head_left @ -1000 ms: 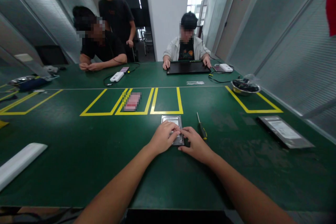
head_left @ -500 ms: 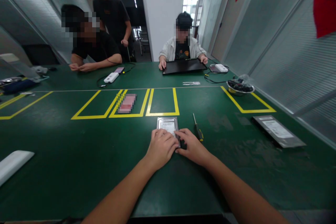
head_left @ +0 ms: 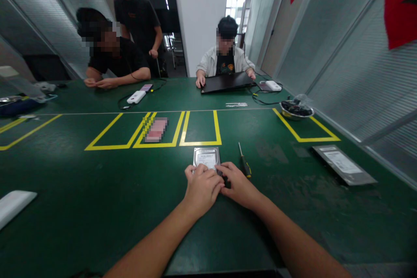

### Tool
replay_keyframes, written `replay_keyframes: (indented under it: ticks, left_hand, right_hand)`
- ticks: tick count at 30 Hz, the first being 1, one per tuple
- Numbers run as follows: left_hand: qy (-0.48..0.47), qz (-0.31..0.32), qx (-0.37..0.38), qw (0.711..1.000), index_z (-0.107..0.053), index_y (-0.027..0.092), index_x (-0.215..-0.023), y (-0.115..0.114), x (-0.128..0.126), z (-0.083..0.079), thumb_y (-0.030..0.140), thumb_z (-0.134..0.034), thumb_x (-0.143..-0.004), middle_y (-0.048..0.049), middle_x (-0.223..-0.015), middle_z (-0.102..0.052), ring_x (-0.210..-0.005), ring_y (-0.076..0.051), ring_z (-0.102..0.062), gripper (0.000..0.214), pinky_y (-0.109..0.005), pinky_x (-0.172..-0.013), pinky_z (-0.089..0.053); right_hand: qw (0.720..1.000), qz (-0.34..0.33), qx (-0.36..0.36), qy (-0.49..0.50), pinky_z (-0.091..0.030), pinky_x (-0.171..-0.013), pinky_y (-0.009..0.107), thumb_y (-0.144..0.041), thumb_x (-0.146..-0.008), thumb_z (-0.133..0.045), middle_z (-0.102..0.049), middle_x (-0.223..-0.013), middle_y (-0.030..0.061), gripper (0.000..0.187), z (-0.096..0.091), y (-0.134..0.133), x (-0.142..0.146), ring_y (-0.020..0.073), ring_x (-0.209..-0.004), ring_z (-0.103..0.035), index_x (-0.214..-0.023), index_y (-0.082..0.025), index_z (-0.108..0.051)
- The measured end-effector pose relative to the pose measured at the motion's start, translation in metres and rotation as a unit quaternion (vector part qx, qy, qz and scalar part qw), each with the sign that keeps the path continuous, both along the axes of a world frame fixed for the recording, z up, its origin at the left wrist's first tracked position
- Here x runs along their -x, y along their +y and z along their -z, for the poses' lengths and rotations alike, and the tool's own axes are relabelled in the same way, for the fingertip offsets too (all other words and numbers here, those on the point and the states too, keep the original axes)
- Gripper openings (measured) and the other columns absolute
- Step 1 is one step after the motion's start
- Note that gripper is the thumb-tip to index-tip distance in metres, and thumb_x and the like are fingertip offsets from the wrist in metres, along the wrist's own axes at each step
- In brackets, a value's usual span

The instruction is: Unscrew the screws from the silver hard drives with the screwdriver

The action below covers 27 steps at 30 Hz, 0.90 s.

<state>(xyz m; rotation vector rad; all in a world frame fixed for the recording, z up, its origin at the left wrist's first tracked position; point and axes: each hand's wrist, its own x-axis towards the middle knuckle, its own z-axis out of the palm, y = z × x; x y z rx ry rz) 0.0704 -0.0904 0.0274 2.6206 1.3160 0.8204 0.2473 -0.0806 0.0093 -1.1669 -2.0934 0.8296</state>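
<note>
A silver hard drive (head_left: 207, 155) with a white label lies on the green table in front of me. My left hand (head_left: 202, 187) covers its near part, fingers bent over the top and sides. At the drive's right edge, the thumb and fingers of my right hand (head_left: 240, 184) grip around the near right corner. The two hands meet there, hiding that corner and the drive's near end. Just right of my right hand lies a screwdriver (head_left: 246, 165) with a black and yellow handle, its shaft pointing away from me.
Yellow tape outlines (head_left: 200, 143) mark the table beyond the drive. To the right are a bagged flat item with a label (head_left: 342, 160) and a metal bowl (head_left: 296, 115) of dark parts. A white object (head_left: 16, 204) lies at left. Across sits a person holding a black panel (head_left: 228, 82); two others are at left.
My left hand has shifted slightly toward me, its fingers a little more spread over the drive. The whole view has moved slightly; my right hand keeps its place at the drive's edge.
</note>
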Motion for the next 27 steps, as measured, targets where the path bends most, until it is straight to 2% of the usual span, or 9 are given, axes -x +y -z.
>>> replay_keyframes:
  ticks: [9,15,21,27]
  left_hand:
    - [-0.018,-0.009,0.049,0.999,-0.068,0.027,-0.076,0.002,0.000,-0.004,0.023,-0.065,-0.083,0.0013,-0.085,-0.072,-0.091,-0.026,-0.048,0.008,-0.054,-0.085,-0.021]
    - [-0.023,-0.002,0.038,0.999,-0.068,0.026,-0.074,0.003,0.002,-0.002,0.024,-0.067,-0.082,0.0004,-0.080,-0.072,-0.088,-0.024,-0.047,0.009,-0.052,-0.085,-0.021]
    - [-0.017,0.003,0.048,0.999,-0.069,0.026,-0.074,0.003,0.003,-0.002,0.026,-0.066,-0.083,0.0005,-0.080,-0.073,-0.090,-0.024,-0.048,0.010,-0.051,-0.086,-0.020]
    - [-0.013,0.000,0.074,0.997,-0.071,0.027,-0.076,0.003,0.002,-0.005,0.029,-0.064,-0.086,-0.0001,-0.083,-0.073,-0.095,-0.024,-0.049,0.013,-0.051,-0.089,-0.019]
  right_hand:
    - [1.000,0.007,0.010,-0.013,-0.049,-0.095,0.037,-0.013,-0.074,-0.062,-0.049,-0.124,0.0106,0.062,0.002,0.000,-0.001,0.0214,-0.115,-0.051,-0.134,-0.020,-0.049]
    - [1.000,0.005,0.023,-0.009,-0.052,-0.088,0.035,-0.015,-0.073,-0.065,-0.050,-0.122,0.0100,0.062,-0.001,0.002,-0.002,0.0185,-0.103,-0.055,-0.133,-0.020,-0.051]
    - [0.998,0.004,0.056,0.001,-0.053,-0.079,0.031,-0.014,-0.070,-0.068,-0.053,-0.117,0.0093,0.062,-0.009,0.004,-0.004,0.0148,-0.092,-0.056,-0.130,-0.017,-0.054]
    - [0.995,-0.030,0.094,0.003,-0.054,-0.084,0.032,-0.015,-0.070,-0.072,-0.057,-0.121,0.0096,0.060,-0.022,0.002,-0.016,0.0141,-0.090,-0.060,-0.128,-0.018,-0.056]
